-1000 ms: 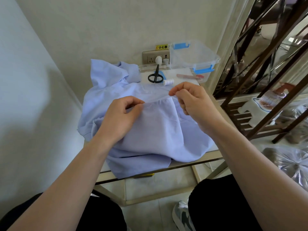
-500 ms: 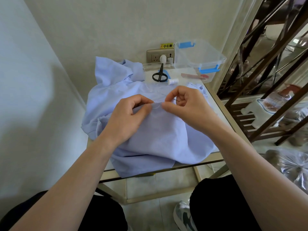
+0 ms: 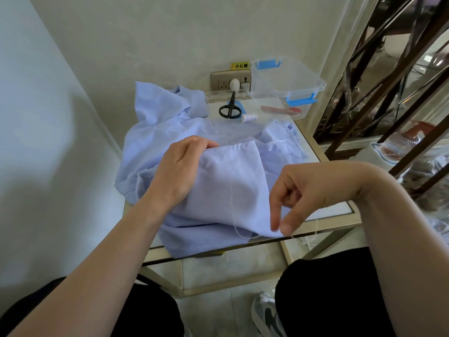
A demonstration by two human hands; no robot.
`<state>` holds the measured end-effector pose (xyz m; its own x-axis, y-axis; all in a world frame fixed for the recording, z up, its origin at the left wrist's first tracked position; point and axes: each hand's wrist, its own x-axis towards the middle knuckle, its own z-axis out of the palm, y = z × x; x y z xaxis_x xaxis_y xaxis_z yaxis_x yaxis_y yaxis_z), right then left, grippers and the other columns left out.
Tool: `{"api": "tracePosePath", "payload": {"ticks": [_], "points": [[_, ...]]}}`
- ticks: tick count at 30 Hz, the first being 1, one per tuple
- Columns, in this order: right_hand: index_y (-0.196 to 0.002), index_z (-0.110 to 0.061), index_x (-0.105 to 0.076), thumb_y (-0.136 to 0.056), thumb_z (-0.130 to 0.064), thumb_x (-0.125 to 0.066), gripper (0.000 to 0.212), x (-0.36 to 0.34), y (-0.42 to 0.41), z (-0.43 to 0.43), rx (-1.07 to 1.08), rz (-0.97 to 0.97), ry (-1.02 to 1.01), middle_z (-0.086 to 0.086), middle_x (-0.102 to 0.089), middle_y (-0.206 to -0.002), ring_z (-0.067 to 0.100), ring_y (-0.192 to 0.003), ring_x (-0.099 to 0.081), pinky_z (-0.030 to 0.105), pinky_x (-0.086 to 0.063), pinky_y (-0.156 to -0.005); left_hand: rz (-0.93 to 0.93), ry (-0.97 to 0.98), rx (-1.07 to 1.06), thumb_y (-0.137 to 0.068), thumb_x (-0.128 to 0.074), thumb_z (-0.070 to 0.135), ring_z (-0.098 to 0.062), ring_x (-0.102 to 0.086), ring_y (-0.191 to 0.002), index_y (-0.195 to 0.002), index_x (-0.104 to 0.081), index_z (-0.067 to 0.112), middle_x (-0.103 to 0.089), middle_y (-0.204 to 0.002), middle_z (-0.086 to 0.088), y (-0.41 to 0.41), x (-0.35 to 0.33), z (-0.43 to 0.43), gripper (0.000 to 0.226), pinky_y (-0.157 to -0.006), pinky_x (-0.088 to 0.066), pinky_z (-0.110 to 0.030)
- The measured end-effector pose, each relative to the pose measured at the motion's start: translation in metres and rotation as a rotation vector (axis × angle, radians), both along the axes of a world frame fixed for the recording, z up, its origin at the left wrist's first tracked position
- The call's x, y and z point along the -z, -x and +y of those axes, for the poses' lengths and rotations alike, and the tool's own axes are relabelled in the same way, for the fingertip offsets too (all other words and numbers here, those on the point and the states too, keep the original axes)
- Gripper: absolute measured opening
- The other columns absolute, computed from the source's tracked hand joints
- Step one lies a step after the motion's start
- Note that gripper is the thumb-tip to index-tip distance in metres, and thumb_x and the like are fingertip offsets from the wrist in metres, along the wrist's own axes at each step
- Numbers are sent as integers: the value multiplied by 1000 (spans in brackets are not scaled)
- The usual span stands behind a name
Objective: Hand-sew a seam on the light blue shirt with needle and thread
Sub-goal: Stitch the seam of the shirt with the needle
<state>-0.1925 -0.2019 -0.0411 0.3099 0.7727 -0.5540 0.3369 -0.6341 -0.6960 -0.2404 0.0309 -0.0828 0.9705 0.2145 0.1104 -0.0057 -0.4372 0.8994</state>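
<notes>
The light blue shirt lies bunched on a small glass-topped table. My left hand grips a folded edge of the shirt near its seam, fingers curled over the cloth. My right hand is low at the table's near edge, thumb and forefinger pinched together on what seems to be the needle, too thin to make out. A white thread runs down the cloth from the seam towards that hand. A white thread spool lies behind the shirt.
Black scissors and a red flat tool lie at the back of the table. A clear plastic box with blue clasps stands by the wall socket. A dark metal rack is close on the right.
My right hand has moved from the seam beside my left hand down to the table's near edge, drawing the thread out. My left hand keeps its hold on the cloth.
</notes>
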Motion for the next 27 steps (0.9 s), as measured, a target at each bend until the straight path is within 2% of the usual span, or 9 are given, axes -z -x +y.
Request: {"api": "tracePosePath", "payload": {"ticks": [3, 5, 8, 12, 15, 17, 21, 24, 27], "points": [[-91, -24, -76, -79, -22, -80, 12, 6, -8, -1, 267, -224, -93, -3, -23, -55, 12, -50, -20, 22, -21, -53, 1, -10, 3, -98, -51, 24, -4, -57, -81, -90, -72, 13, -70, -91, -3, 0, 7, 1, 25, -69, -39, -7], [-89, -19, -74, -82, -22, -78, 9, 12, -11, 6, 521, -279, -302, -5, -25, -54, 10, -49, -22, 22, -26, -55, -16, -37, 17, -96, -57, 23, 2, -54, -74, -83, -71, 15, -68, -78, 9, 1, 9, 2, 20, -67, -39, -6], [-84, -11, -70, -85, -25, -75, 15, 22, -9, 26, 765, -272, -509, -8, -25, -50, 6, -45, -21, 14, -24, -46, -20, -63, 22, -94, -60, 22, 6, -56, -75, -82, -72, 19, -68, -78, 16, 2, 8, 2, 17, -69, -39, -4], [-79, -11, -68, -81, -34, -78, 26, 35, -4, 49, 780, -350, -549, -12, -26, -47, 7, -45, -23, 16, -20, -46, -37, -66, 44, -93, -62, 23, 5, -60, -81, -88, -75, 20, -71, -84, 13, 1, 7, 0, 14, -72, -41, -6], [-81, -8, -69, -84, -19, -75, 13, 38, -3, 54, 758, -391, -585, -12, -26, -47, 6, -45, -23, 15, -21, -45, -55, -88, 63, -93, -64, 22, 5, -61, -83, -91, -76, 17, -72, -87, 11, 1, 8, 0, 13, -74, -41, -6], [-92, -9, -70, -87, -8, -67, 6, 35, -5, 53, 768, -406, -606, -10, -25, -49, 6, -45, -23, 15, -23, -46, -68, -94, 70, -93, -65, 21, 5, -61, -81, -89, -76, 16, -72, -86, 10, 0, 8, 0, 13, -75, -41, -7], [-117, -18, -64, -91, -6, -59, 30, 31, -6, 53, 690, -354, -555, -7, -29, -48, 7, -46, -27, 16, -30, -51, -76, -107, 137, -93, -66, 24, 2, -62, -81, -87, -76, 18, -73, -84, 9, 1, 7, 1, 13, -77, -45, -14], [-93, -10, -67, -92, -14, -64, 5, 33, -6, 52, 693, -372, -523, -7, -30, -47, 8, -47, -26, 23, -30, -54, -102, -148, 167, -88, -70, 31, 0, -64, -84, -89, -75, 19, -73, -85, 9, 2, 6, 4, 13, -79, -47, -17], [-85, -5, -66, -92, -16, -65, 13, 33, -9, 47, 754, -395, -526, -1, -31, -52, 11, -52, -27, 21, -25, -50, -40, -108, 153, -79, -75, 38, -5, -66, -88, -89, -72, 21, -72, -88, 10, 1, 6, 13, 20, -80, -48, -16]]}}
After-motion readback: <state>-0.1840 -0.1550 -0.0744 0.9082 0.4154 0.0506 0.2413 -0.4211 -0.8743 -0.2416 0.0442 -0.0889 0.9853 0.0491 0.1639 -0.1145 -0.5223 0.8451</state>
